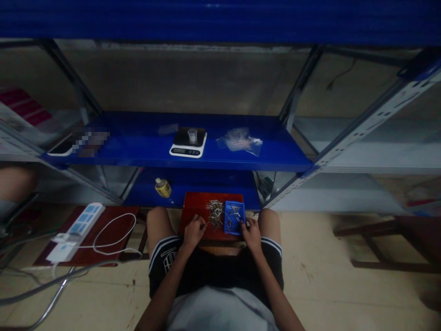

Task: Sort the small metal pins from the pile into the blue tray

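I see my left hand (193,231) resting at the pile of nails (215,213) on the red board (195,205) across my knees, fingers curled narrow; whether they pinch a nail I cannot tell. My right hand (252,232) touches the blue tray (234,218), fingers loosely bent. The board looks unsteady: a knee shift could tip nails onto the floor.
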Action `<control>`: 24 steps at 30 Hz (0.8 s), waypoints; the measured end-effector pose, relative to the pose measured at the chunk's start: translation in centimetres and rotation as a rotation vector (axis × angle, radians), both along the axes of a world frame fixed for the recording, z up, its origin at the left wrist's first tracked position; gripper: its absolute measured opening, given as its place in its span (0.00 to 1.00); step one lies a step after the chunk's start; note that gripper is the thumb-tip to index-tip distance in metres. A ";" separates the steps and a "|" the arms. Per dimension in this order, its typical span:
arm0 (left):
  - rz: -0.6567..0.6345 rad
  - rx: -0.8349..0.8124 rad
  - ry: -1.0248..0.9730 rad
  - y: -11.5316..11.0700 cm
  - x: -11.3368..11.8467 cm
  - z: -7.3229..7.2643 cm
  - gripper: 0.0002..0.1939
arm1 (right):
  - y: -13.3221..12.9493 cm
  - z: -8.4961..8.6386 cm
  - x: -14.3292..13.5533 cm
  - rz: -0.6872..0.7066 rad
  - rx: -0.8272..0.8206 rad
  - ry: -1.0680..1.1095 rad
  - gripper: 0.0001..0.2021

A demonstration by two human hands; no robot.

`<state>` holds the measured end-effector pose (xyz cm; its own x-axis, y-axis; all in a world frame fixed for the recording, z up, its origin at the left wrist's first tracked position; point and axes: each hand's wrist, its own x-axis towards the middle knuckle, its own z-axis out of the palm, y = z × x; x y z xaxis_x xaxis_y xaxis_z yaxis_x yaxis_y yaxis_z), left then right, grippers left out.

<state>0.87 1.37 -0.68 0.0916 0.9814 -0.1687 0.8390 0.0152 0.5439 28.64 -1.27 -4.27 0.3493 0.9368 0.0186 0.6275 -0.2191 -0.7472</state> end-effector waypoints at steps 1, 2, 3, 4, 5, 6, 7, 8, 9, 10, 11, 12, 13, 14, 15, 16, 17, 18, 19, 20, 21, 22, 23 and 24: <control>0.008 -0.003 -0.022 0.1 -0.3 -0.1 0.01 | 0.0 0.0 0.0 0.001 -0.002 0.000 0.24; 0.024 0.000 -0.056 0.2 -0.7 -0.1 0.01 | 0.0 -0.1 0.0 0.000 -0.005 0.001 0.24; 0.047 0.018 -0.097 0.3 -1.1 0.0 0.01 | 0.0 -0.1 -0.1 -0.002 -0.006 0.001 0.24; 0.080 0.053 -0.147 0.3 -1.4 0.1 0.02 | 0.0 -0.1 -0.1 -0.002 -0.006 0.001 0.24; 0.122 0.103 -0.203 0.4 -1.5 0.4 0.02 | 0.0 -0.1 -0.2 0.000 -0.004 -0.001 0.24; 0.164 0.163 -0.262 0.4 -1.4 0.9 0.04 | 0.0 0.0 -0.3 -0.002 -0.002 -0.007 0.23; 0.198 0.226 -0.320 0.3 -0.9 1.4 0.05 | 0.0 0.1 -0.4 -0.006 -0.001 -0.014 0.23; 0.213 0.280 -0.375 0.3 -0.2 2.1 0.07 | 0.0 0.2 -0.5 -0.011 -0.003 -0.022 0.22; 0.203 0.321 -0.422 0.4 0.9 2.8 0.08 | 0.0 0.2 -0.6 -0.015 -0.007 -0.027 0.22; 0.167 0.342 -0.459 0.4 2.2 3.6 0.08 | 0.0 0.3 -0.6 -0.017 -0.010 -0.027 0.22; 0.116 0.347 -0.484 0.5 3.6 4.3 0.09 | 0.0 0.4 -0.6 -0.015 -0.012 -0.021 0.21; 0.059 0.337 -0.496 0.7 5.0 4.9 0.08 | -0.1 0.5 -0.6 -0.011 -0.012 -0.012 0.21; 0.000 0.318 -0.497 0.8 6.3 5.4 0.08 | -0.1 0.5 -0.5 -0.004 -0.011 0.002 0.20; -0.057 0.297 -0.484 0.9 7.4 5.7 0.07 | -0.2 0.6 -0.5 0.000 -0.008 0.017 0.20; -0.115 0.278 -0.464 1.0 8.1 5.8 0.07 | -0.2 0.6 -0.4 0.000 -0.002 0.030 0.20; -0.172 0.263 -0.442 1.1 8.5 5.7 0.09 | -0.2 0.6 -0.3 -0.003 0.004 0.041 0.19; -0.221 0.255 -0.419 1.1 8.4 5.5 0.10 | -0.3 0.6 -0.3 -0.008 0.011 0.046 0.19; -0.251 0.252 -0.396 1.0 7.9 5.0 0.11 | -0.3 0.6 -0.3 -0.013 0.018 0.047 0.19; -0.254 0.250 -0.370 0.9 7.0 4.4 0.12 | -0.3 0.6 -0.2 -0.016 0.023 0.043 0.19; -0.226 0.243 -0.339 0.8 5.8 3.8 0.12 | -0.3 0.6 -0.2 -0.018 0.025 0.034 0.19; -0.172 0.229 -0.301 0.8 4.4 3.1 0.11 | -0.3 0.5 -0.2 -0.017 0.022 0.026 0.19; -0.102 0.206 -0.259 0.9 3.0 2.4 0.10 | -0.3 0.5 -0.2 -0.015 0.016 0.019 0.20; -0.027 0.177 -0.218 1.0 1.6 1.7 0.08 | -0.2 0.4 -0.2 -0.014 0.006 0.015 0.21; 0.042 0.147 -0.185 1.1 0.3 1.2 0.07 | -0.2 0.3 -0.2 -0.014 -0.004 0.013 0.22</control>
<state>1.19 2.49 0.48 0.0660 0.9978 -0.0078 0.7254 -0.0426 0.6870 28.44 -1.46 -3.97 0.3629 0.9318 0.0102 0.6146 -0.2311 -0.7542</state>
